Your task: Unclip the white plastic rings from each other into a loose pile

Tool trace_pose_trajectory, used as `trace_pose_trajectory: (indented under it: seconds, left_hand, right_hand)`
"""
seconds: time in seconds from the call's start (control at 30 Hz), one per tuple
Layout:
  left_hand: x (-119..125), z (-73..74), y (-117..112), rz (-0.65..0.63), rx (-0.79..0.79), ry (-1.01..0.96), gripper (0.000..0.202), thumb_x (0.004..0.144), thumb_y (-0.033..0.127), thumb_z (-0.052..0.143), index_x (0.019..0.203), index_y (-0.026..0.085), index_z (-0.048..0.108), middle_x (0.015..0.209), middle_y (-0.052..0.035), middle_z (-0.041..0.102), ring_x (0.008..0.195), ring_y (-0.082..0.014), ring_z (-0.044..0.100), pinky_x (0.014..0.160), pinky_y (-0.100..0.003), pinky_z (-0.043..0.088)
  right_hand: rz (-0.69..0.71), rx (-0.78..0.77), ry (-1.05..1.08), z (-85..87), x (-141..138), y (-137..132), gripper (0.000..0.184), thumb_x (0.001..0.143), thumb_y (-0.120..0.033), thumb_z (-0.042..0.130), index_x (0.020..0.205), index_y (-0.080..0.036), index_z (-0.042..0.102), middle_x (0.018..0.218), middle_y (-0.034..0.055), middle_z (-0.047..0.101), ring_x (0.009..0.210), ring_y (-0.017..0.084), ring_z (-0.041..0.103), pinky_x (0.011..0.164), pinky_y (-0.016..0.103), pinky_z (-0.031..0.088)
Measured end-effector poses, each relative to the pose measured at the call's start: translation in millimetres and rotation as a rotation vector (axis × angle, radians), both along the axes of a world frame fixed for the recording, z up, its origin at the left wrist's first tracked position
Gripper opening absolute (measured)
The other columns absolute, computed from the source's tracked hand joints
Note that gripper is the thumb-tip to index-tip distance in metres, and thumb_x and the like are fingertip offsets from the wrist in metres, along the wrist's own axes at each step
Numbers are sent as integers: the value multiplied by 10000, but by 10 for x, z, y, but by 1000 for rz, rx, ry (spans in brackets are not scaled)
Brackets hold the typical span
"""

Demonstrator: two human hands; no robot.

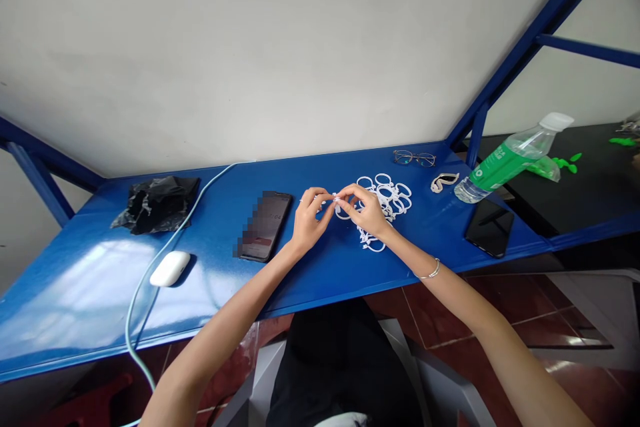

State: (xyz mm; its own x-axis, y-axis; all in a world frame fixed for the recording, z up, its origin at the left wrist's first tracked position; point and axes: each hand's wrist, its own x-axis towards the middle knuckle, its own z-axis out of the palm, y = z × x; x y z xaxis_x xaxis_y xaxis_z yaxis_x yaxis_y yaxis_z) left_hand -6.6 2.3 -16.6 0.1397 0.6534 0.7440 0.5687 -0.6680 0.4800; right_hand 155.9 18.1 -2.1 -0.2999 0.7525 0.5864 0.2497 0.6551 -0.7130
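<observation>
My left hand and my right hand meet over the blue table, fingers pinched together on a small white plastic ring piece held between them. Just behind and to the right of my right hand lies a pile of several white plastic rings, some trailing toward me under the wrist. A thin bracelet sits on my right wrist.
A dark phone lies left of my hands, a white earbud case and a pale cable further left, a black bag at the back. Glasses, a bottle and a second phone lie right.
</observation>
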Motion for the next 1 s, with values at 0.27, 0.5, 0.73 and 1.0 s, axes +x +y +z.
trace_pose_trajectory:
  seconds: [0.27,0.5,0.73,1.0]
  left_hand:
    - [8,12,-7,-21,9,-17,112,929,259,519,944,180,596,908,-53,585,767,-135,553,604,-225,454]
    - [5,-2,-4,-17,-27,-27,115,922,264,525,965,185,597,932,-56,585,790,-138,564,611,-224,467]
    - [3,-16,-15,-110,-212,-48,380,903,310,524,1263,201,465,1246,-118,531,1048,-197,565,710,-257,529]
    - [15,-80,21,-152,-221,0,439,896,310,545,1310,218,432,1211,-109,583,1047,-201,581,745,-278,523]
  right_hand:
    - [5,3,4,-3,-1,-2,167,908,-360,549,910,-209,620,841,45,628,728,160,607,574,269,499]
    - [5,1,17,-6,-3,5,130,894,-333,567,905,-211,613,824,38,630,721,160,618,561,264,500]
    - [3,-1,42,-27,10,11,110,894,-311,564,915,-213,610,874,40,653,749,159,624,593,263,514]
    - [21,0,53,-20,10,5,118,898,-321,557,910,-215,606,882,39,657,727,153,621,596,265,518]
